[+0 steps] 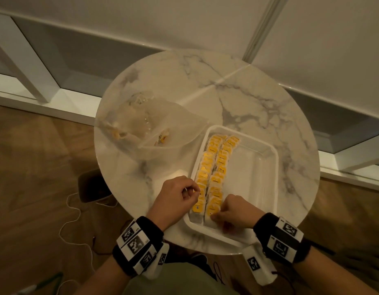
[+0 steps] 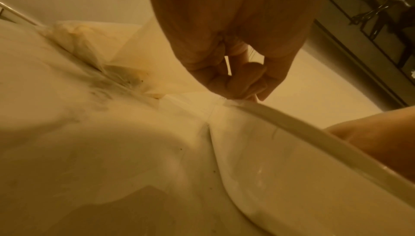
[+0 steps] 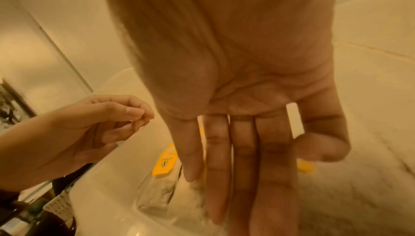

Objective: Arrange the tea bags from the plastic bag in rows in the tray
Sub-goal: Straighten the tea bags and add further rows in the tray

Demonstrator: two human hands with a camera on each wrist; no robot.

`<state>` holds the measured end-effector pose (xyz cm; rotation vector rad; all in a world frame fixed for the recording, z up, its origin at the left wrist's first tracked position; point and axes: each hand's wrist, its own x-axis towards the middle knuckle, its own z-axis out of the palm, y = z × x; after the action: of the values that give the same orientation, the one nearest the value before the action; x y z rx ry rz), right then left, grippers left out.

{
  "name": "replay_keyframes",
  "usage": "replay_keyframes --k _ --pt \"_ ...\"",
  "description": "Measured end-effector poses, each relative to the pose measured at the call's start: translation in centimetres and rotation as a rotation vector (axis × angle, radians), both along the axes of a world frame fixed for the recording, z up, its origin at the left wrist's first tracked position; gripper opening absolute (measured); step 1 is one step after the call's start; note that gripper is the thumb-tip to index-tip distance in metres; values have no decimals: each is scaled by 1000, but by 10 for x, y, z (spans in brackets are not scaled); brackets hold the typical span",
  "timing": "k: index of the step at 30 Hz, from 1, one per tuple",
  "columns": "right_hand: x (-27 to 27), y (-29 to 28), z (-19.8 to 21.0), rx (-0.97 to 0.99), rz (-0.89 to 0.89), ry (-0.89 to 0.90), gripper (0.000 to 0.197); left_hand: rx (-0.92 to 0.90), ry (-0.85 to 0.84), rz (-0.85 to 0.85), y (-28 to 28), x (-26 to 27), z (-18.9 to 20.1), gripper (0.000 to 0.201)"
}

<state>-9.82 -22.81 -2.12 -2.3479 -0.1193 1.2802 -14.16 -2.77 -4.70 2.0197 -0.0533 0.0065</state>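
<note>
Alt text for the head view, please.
Two rows of yellow-tagged tea bags fill the left half of a white tray on a round marble table; both hands work at its near end, a plastic bag beyond.
</note>
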Motion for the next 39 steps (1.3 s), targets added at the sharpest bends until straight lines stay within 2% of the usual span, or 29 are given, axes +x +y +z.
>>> replay_keyframes --k 3,5,6,10,12,13,15,16,17,18,20,23,27,29,34,39 --pt "-2 3 3 -1 -79 62 31 -57 68 23 2 1 1 13" --pt "-1 3 5 -34 -63 64 32 -184 130 74 5 2 13 9" --pt "-1 2 7 -56 -37 63 32 -225 96 111 8 4 23 7" --pt "11 1 28 -99 92 18 36 -180 -275 303 34 20 74 8" --pt "26 13 51 -29 135 -16 38 -59 -395 354 53 32 90 23" --pt "35 24 65 24 151 -47 37 74 -397 352 62 39 93 35" --pt "56 57 88 172 166 -177 29 388 -253 313 77 57 88 60" --pt "68 76 93 272 165 -275 24 500 -159 290 83 64 83 64" --pt "78 95 96 353 166 -374 18 539 -89 283 89 71 79 59" --pt "87 114 97 418 174 -458 15 518 -53 302 95 77 78 45" --pt "100 148 94 431 224 -569 21 442 -71 397 108 84 78 17" --pt "112 187 71 354 331 -605 31 312 -169 475 118 87 88 2" --pt "118 228 52 31 541 -599 50 222 -167 419 117 89 91 12" --pt "118 237 54 -40 590 -577 46 191 -174 387 119 88 89 12" --pt "117 253 42 -129 637 -560 39 108 -151 381 127 84 83 11" --pt "118 250 44 -34 475 -386 39 106 -128 374 133 81 75 22"
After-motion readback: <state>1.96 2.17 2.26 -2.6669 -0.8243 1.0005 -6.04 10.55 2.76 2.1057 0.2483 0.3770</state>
